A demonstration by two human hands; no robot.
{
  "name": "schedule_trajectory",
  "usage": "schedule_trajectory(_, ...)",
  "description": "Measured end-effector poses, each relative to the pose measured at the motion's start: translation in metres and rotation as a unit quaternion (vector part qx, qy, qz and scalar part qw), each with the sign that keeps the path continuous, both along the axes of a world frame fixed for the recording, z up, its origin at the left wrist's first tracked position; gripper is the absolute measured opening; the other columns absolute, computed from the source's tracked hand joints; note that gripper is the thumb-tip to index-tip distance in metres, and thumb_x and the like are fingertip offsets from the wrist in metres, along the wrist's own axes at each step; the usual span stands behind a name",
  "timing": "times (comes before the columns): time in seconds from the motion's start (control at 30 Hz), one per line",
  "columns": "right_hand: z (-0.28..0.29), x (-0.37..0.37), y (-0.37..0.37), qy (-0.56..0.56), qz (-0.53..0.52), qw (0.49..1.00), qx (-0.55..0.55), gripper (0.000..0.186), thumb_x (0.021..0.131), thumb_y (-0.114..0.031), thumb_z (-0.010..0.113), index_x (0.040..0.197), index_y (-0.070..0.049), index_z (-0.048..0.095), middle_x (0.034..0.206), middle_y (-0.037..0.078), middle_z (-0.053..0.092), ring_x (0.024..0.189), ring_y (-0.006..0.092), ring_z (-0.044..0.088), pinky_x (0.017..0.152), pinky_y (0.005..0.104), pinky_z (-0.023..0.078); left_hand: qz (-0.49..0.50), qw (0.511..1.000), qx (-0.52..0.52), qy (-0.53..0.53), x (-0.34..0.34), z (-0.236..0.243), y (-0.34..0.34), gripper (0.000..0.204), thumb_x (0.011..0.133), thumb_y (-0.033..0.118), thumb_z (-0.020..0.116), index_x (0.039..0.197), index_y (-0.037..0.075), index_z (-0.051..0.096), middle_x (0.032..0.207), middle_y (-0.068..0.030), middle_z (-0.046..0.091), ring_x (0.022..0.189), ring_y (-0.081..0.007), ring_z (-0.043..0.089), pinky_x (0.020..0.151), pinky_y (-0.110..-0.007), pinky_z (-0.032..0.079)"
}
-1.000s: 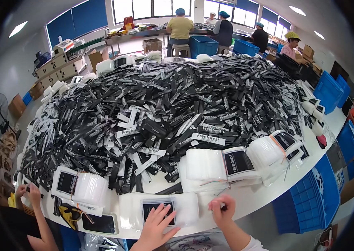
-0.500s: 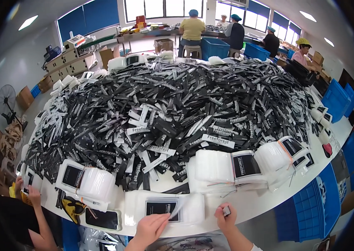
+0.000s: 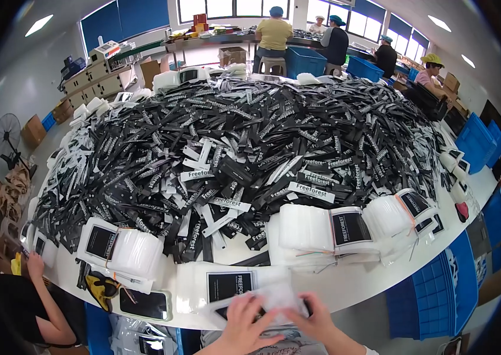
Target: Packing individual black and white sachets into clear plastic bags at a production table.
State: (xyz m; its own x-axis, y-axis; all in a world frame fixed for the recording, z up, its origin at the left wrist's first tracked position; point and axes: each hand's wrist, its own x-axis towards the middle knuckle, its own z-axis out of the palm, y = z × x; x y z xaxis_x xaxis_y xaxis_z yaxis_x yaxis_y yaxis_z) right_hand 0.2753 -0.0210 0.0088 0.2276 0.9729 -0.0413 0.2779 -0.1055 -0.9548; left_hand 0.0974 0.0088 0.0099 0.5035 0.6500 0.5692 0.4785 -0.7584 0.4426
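Single bag handling appears in hand: a translucent white plastic bag (image 3: 275, 292) is held over its flat stack (image 3: 193, 289).
By the left hand (image 3: 243, 324) it is covered, fingers spread; the right hand's (image 3: 315, 319) pinch cannot be told. Light grip seems needed; the white desk (image 3: 354, 290) is crowded by black-and-white strips (image 3: 250, 136).

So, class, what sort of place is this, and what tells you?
Probably a packing workshop or small factory: a huge heap of black and white strips on a table, stacks of plastic bags along its near edge, and capped workers beyond.
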Motion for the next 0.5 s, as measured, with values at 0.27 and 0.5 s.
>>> schedule_trajectory(0.27,0.0,-0.027,-0.008,0.056,0.154,0.986,-0.013,0.021,0.073,-0.01,0.067,0.091,-0.003,0.06,0.077,0.003,0.061,0.067,0.0069,0.053,0.06,0.0219,0.044,-0.054,0.994,-0.066,0.074,-0.012,0.009,0.006,0.079,0.06,0.04,0.067,0.12,0.001,0.033,0.123,-0.0236,0.032,0.11,-0.0433,0.033,0.09,-0.053,0.029)
schedule_trajectory(0.5,0.007,-0.018,-0.003,0.039,0.279,0.959,0.03,0.021,0.071,-0.014,0.07,0.082,-0.002,0.057,0.065,0.003,0.053,0.057,0.0093,0.045,0.051,0.0226,0.037,-0.102,0.98,-0.169,0.033,-0.024,0.008,-0.009,0.072,0.058,0.025,0.069,0.119,0.001,0.04,0.115,-0.0193,0.044,0.101,-0.0363,0.045,0.083,-0.045,0.037)
